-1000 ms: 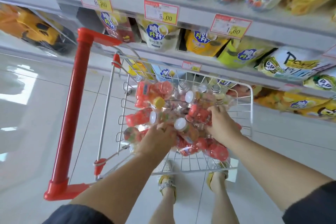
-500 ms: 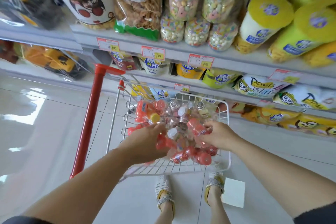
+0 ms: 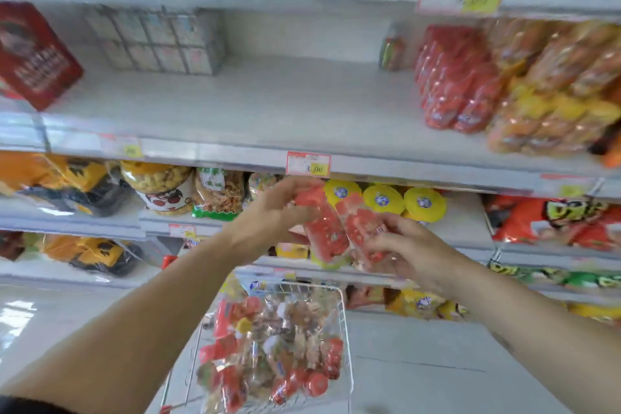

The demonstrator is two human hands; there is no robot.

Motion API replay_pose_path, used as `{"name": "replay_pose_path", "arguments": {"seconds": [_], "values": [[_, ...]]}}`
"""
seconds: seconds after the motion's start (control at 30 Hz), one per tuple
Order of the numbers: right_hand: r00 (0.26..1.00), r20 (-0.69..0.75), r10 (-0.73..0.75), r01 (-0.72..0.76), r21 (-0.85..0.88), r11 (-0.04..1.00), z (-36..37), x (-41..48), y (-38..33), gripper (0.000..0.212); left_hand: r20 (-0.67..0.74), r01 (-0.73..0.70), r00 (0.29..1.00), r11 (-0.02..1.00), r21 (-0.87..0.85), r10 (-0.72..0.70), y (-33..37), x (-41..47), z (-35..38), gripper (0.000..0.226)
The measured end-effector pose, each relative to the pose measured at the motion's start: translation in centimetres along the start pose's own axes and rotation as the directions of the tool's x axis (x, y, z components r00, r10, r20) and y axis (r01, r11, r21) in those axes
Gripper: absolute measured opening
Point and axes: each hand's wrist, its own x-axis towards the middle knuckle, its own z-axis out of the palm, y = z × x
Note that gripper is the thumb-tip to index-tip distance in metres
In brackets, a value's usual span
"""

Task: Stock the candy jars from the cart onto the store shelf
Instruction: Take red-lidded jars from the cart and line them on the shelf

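Both my hands are raised in front of the shelves, holding a wrapped pack of red candy jars (image 3: 331, 228) between them. My left hand (image 3: 268, 215) grips the pack's left side near its top. My right hand (image 3: 406, 245) grips its lower right side. The pack hangs just below the edge of a wide white shelf (image 3: 255, 101) that has a bare stretch in its middle. Below my arms the wire cart basket (image 3: 347, 339) holds several more jars and packs with red, yellow and white caps (image 3: 275, 356).
A red tin (image 3: 33, 54) and a grey boxed pack (image 3: 158, 40) stand at the shelf's left. Red and orange jar packs (image 3: 470, 77) fill its right. A price tag (image 3: 308, 164) hangs on the shelf edge. Snack bags and yellow-lidded tubs (image 3: 383, 200) crowd the lower shelves.
My hands have lifted a pack of red jars out of the cart basket up to shelf height. The view has tilted up from the cart to the higher shelf.
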Motion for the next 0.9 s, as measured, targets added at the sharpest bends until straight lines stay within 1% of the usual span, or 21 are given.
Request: {"name": "replay_pose_path", "arguments": {"seconds": [0.07, 0.13, 0.2, 0.3, 0.37, 0.43, 0.5, 0.57, 0.67, 0.73, 0.8, 0.83, 0.9], "values": [[0.999, -0.014, -0.043, 0.044, 0.094, 0.995, -1.4, -1.6, -2.2, 0.041, 0.001, -0.027, 1.0, 0.99, -0.136, 0.028, 2.2, 1.5, 1.7, 0.042], [0.994, -0.064, -0.087, 0.095, 0.146, 0.985, -2.9, -2.6, -3.9, 0.025, -0.031, -0.05, 0.999, 0.967, -0.25, 0.043, 4.2, 3.2, 3.7, 0.037], [0.982, -0.131, -0.136, 0.153, 0.125, 0.98, -4.9, -3.0, -5.4, 0.019, -0.075, -0.073, 0.996, 0.943, -0.326, 0.051, 6.0, 5.2, 5.8, 0.035], [0.953, -0.205, -0.223, 0.231, 0.017, 0.973, -7.6, -3.3, -7.4, 0.02, -0.11, -0.113, 0.991, 0.925, -0.362, 0.078, 7.6, 8.2, 8.9, 0.035], [0.938, -0.22, -0.267, 0.271, -0.01, 0.962, -9.2, -3.3, -8.3, 0.021, -0.121, -0.122, 0.989, 0.935, -0.332, 0.086, 8.2, 9.7, 10.8, 0.041], [0.927, -0.223, -0.301, 0.292, -0.073, 0.954, -10.6, -3.0, -8.7, 0.027, -0.118, -0.145, 0.986, 0.95, -0.275, 0.116, 8.3, 11.0, 12.2, 0.051], [0.911, -0.247, -0.33, 0.278, -0.225, 0.934, -12.1, -2.8, -8.9, 0.036, -0.144, -0.182, 0.977, 0.968, -0.173, 0.158, 8.4, 12.2, 13.0, 0.062], [0.87, -0.31, -0.382, 0.253, -0.384, 0.888, -13.6, -2.7, -9.0, 0.042, -0.183, -0.218, 0.961, 0.976, -0.029, 0.209, 8.8, 13.5, 13.5, 0.068], [0.767, -0.366, -0.527, 0.267, -0.565, 0.781, -15.3, -2.3, -9.4, 0.048, -0.192, -0.28, 0.937, 0.956, 0.088, 0.292, 9.5, 15.3, 14.3, 0.063], [0.7, -0.335, -0.631, 0.27, -0.694, 0.667, -16.2, -1.8, -9.9, 0.052, -0.205, -0.294, 0.923, 0.941, 0.165, 0.324, 9.5, 16.5, 14.5, 0.063], [0.648, -0.272, -0.711, 0.235, -0.817, 0.527, -16.9, -1.2, -10.4, 0.064, -0.211, -0.286, 0.915, 0.922, 0.263, 0.344, 9.1, 17.4, 14.6, 0.062], [0.621, -0.232, -0.748, 0.205, -0.874, 0.441, -17.3, -0.9, -10.7, 0.069, -0.217, -0.279, 0.912, 0.914, 0.295, 0.348, 8.8, 17.7, 14.6, 0.063], [0.579, -0.139, -0.804, 0.142, -0.953, 0.267, -17.7, -0.4, -11.1, 0.071, -0.234, -0.276, 0.902, 0.901, 0.334, 0.363, 8.2, 18.3, 14.7, 0.063]]}}
